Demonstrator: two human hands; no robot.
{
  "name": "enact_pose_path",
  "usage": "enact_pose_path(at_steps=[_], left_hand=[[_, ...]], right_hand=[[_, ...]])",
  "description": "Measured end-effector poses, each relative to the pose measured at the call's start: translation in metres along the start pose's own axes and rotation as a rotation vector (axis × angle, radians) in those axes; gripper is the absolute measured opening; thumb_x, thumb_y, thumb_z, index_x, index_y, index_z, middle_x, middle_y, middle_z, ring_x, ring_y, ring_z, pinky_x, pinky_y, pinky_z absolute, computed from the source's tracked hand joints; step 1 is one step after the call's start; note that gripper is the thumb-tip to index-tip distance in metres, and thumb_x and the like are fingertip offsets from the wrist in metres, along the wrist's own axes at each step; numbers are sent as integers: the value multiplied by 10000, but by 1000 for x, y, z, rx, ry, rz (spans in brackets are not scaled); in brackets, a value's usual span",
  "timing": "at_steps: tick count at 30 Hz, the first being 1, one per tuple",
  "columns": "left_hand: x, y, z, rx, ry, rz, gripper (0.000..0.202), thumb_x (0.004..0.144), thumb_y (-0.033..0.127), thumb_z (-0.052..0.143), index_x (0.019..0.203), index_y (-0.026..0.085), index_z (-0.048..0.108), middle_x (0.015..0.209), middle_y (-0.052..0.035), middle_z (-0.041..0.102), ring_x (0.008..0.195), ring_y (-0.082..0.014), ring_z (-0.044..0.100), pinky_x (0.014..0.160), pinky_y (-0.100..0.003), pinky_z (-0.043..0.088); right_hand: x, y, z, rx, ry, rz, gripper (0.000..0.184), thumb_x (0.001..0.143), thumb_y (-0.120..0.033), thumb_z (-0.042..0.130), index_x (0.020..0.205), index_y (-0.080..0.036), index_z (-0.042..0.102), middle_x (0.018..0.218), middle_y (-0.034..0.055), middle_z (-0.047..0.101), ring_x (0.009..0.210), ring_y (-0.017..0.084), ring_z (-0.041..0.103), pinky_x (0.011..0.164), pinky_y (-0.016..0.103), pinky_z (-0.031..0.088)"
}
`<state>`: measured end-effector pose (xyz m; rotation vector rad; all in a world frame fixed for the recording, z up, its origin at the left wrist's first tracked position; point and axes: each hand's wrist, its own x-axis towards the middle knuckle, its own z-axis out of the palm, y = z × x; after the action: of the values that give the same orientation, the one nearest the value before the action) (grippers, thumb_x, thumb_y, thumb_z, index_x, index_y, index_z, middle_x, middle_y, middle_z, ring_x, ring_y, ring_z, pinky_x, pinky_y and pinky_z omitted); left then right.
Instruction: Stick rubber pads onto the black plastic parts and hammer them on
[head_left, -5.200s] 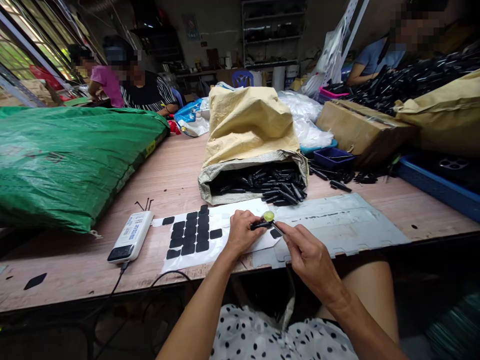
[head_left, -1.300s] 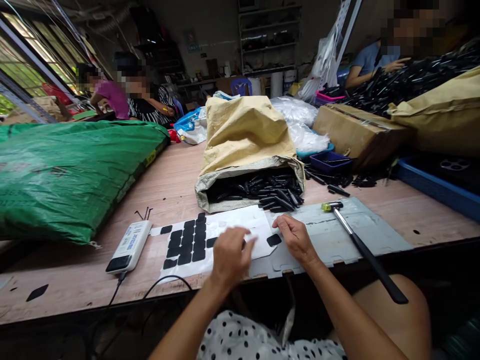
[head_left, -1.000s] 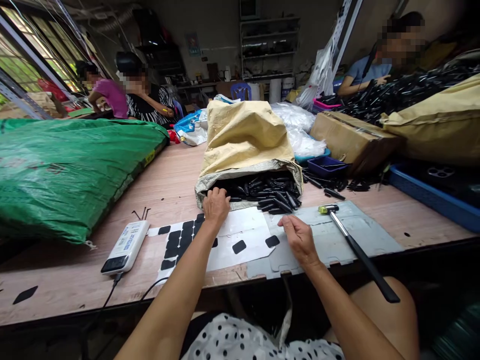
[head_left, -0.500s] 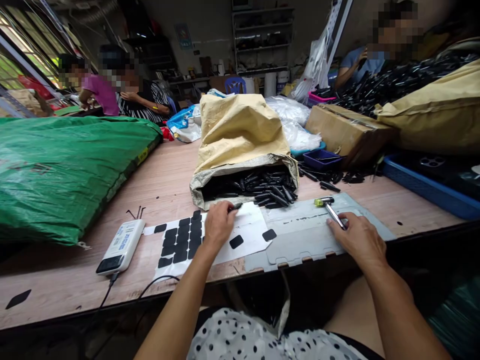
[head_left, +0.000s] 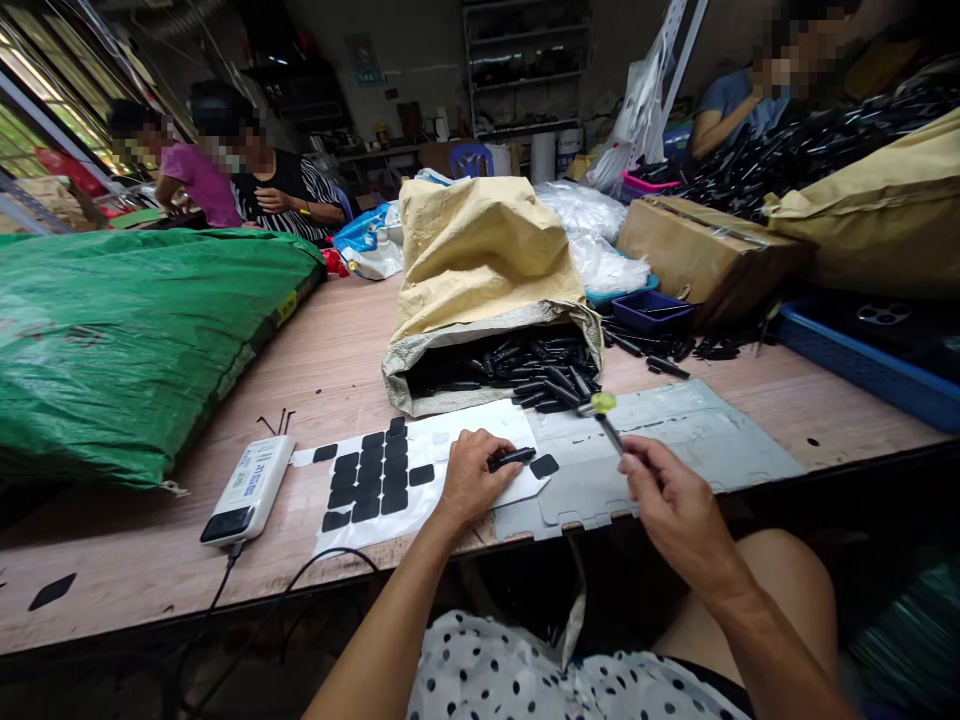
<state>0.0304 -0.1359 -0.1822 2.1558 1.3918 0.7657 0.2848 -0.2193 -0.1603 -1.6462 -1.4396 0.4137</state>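
My left hand (head_left: 471, 478) is closed around a slim black tubular piece (head_left: 517, 456), whose tip points right over the edge of a white sheet (head_left: 431, 436). Rows of black rounded squares (head_left: 367, 480) lie on that sheet, to the left of the hand. One separate black square (head_left: 544, 466) lies just right of the tube. A small hammer (head_left: 611, 432) with a yellow-green end is gripped by its handle in my right hand (head_left: 671, 500), head raised over the grey board (head_left: 712, 430). Fingers partly hide the tube's rear end.
An open tan sack (head_left: 487, 250) spills similar black tubes (head_left: 551, 385) behind the sheet. To the left are a white power bank (head_left: 251, 490) with a cable and a large green sack (head_left: 142, 350). A blue tray (head_left: 862, 350) and cardboard box (head_left: 697, 250) stand right. Co-workers sit beyond.
My left hand has moved right and nearer with the black tube, away from the sack's mouth. My right hand has swung left, lifting the hammer head off the board towards the tube.
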Motion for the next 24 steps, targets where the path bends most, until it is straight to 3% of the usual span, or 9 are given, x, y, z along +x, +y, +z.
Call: enact_pose_path(at_steps=[4, 8, 16, 21, 24], left_hand=[[0, -1, 2, -36, 3, -32, 159, 790, 251, 785, 945, 256, 750, 874, -6, 697, 936, -223, 549, 852, -355, 415], [2, 1, 1, -42, -10, -80, 155, 766, 243, 797, 912, 255, 744, 881, -3, 703, 932, -222, 556, 841, -352, 419], [3, 3, 0, -40, -10, -105, 136, 746, 252, 822, 852, 249, 737, 863, 3, 701, 931, -228, 554, 848, -370, 405], [3, 2, 2, -74, 11, -97, 173, 739, 230, 817, 895, 264, 751, 878, 3, 717, 943, -229, 563, 867, -377, 425], [3, 2, 3, -64, 11, -97, 155, 743, 240, 810, 885, 260, 752, 865, -1, 714, 934, -231, 563, 854, -377, 429]], right_hand=[[-15, -27, 24, 69, -133, -110, 381, 993, -352, 468, 1315, -222, 625, 1112, 98, 718, 977, 226, 687, 884, 355, 562], [-21, -38, 38, 81, -200, -235, 408, 1017, -257, 418, 1385, -266, 592, 1225, 90, 684, 1134, 227, 649, 1013, 382, 527], [-27, -38, 51, -144, -293, -252, 521, 990, -158, 368, 1447, -329, 552, 984, 69, 656, 880, 214, 675, 835, 334, 574], [-24, -34, 45, -147, -206, -260, 507, 1000, -193, 383, 1471, -311, 529, 999, 77, 658, 869, 212, 668, 813, 324, 566], [-25, -32, 45, -170, -223, -248, 492, 1003, -199, 376, 1446, -316, 555, 975, 68, 661, 827, 209, 668, 779, 321, 559]])
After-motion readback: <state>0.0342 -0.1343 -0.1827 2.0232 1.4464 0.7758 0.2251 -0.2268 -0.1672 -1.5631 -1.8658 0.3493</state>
